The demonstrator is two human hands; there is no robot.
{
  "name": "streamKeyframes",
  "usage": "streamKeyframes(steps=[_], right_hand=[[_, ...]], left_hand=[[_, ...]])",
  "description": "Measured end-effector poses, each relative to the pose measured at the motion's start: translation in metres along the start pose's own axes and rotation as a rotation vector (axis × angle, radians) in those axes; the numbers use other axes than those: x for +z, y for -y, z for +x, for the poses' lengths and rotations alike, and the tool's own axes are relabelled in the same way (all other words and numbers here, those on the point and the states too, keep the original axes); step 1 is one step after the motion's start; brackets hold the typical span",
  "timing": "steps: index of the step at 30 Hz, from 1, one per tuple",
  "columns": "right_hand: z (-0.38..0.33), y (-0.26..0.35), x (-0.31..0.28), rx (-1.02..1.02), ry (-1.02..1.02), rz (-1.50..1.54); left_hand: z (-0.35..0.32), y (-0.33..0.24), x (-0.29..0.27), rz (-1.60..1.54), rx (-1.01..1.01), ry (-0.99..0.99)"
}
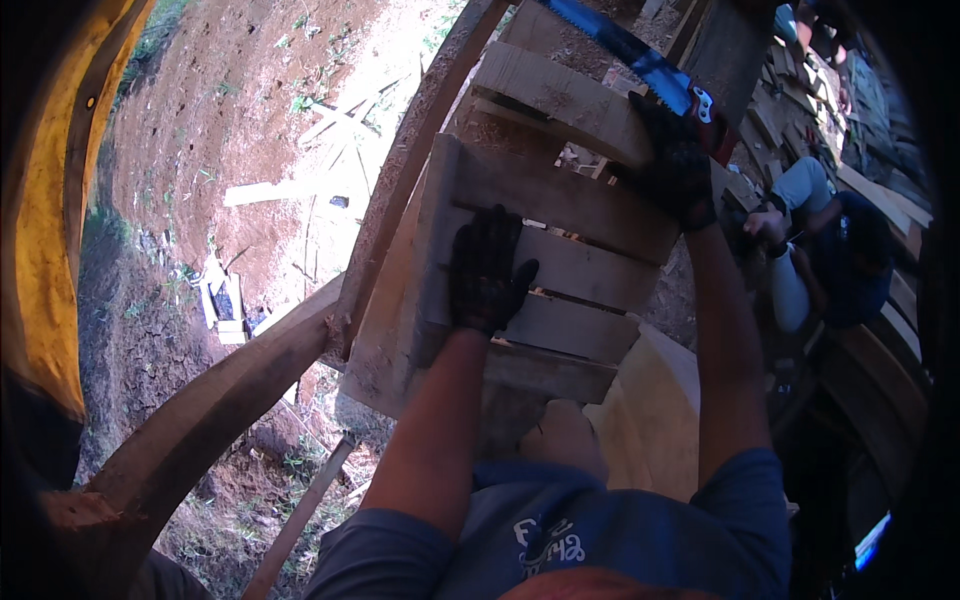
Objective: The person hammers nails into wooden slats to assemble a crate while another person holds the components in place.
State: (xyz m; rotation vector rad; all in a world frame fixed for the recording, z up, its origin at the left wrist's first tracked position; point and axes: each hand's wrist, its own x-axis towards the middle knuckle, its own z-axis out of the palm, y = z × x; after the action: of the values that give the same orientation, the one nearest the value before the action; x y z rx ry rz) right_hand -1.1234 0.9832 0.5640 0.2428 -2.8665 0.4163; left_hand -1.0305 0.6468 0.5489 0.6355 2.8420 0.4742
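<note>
A slatted wooden crate [560, 200] of several rough boards stands in front of me. My left hand [490, 270], in a black glove, rests flat on its slats with the fingers stretched and the thumb out to the right. Across the crate's far side lies a thick plank [560, 95]. My right hand [680, 165], gloved in black too, is closed around the right end of that plank. Just beyond this hand is a hand saw [640, 60] with a blue blade and a red and white handle; the hand partly hides the handle.
A long timber [405, 170] and a curved beam [210, 410] run along the left. Beyond them, reddish ground [230, 130] holds scrap wood. At right sits another person [850, 250] among many loose boards [770, 115]. A yellow sheet [40, 200] hangs far left.
</note>
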Motion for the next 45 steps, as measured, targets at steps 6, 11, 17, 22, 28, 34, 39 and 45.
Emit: streamKeyframes(steps=[6,11,17,22,28,34,39,45], right_hand=[[0.000,0.001,0.000,0.059,0.033,0.044],[0.003,0.000,-0.001,0.070,0.077,0.024],[0.006,-0.001,0.002,0.099,0.155,0.039],[0.050,-0.028,-0.014,0.217,0.611,0.026],[0.117,-0.029,-0.003,0.238,1.099,0.184],[0.120,-0.003,0.024,0.004,0.820,0.205],[0.060,0.011,-0.020,0.129,0.569,0.091],[-0.018,0.051,-0.071,0.123,0.189,0.068]], left_hand=[[0.004,0.001,-0.006,0.001,0.002,0.015],[0.002,0.001,-0.005,0.005,0.012,-0.015],[0.002,0.002,-0.007,-0.043,0.008,-0.015],[0.001,0.005,-0.002,-0.042,0.013,-0.030],[0.006,0.004,-0.006,-0.055,0.027,-0.020],[-0.004,0.010,0.000,-0.064,-0.066,-0.039],[-0.003,0.004,0.000,-0.104,0.044,-0.094],[-0.011,0.004,-0.001,-0.079,0.032,-0.133]])
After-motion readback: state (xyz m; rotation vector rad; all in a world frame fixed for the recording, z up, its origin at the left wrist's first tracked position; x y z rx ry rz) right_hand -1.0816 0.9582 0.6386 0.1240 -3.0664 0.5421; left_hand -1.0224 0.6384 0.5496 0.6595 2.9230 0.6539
